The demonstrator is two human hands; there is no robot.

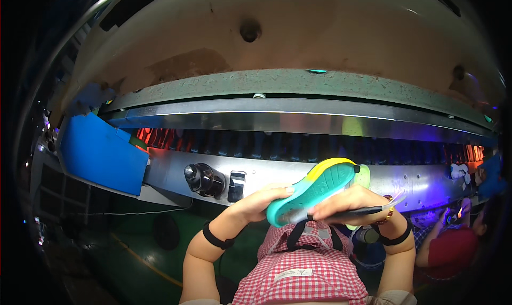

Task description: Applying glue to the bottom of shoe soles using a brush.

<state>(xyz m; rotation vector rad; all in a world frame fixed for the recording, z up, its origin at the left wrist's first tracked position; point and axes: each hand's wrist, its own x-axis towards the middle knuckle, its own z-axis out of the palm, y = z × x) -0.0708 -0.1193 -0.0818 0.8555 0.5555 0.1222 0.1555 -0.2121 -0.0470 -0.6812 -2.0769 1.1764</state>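
Observation:
A teal shoe sole (314, 192) with a yellow edge is held tilted above my lap, its patterned face toward me. My left hand (261, 201) is closed on its left rim, thumb on top. My right hand (348, 199) is closed around a thin dark-handled brush (357, 211). Its pale tip is blurred by motion and lies over the lower end of the sole. Behind my right hand shows part of a light green piece (362, 176), mostly hidden; I cannot tell whether the hand touches it.
A steel ledge (277, 173) runs across, carrying a black bottle-like object (204, 180) and a phone (236, 186). Beyond it is a dark slot with dark hanging strips (256, 145), glowing red at both ends. A blue housing (101, 155) stands left. A person in red (453, 249) is at right.

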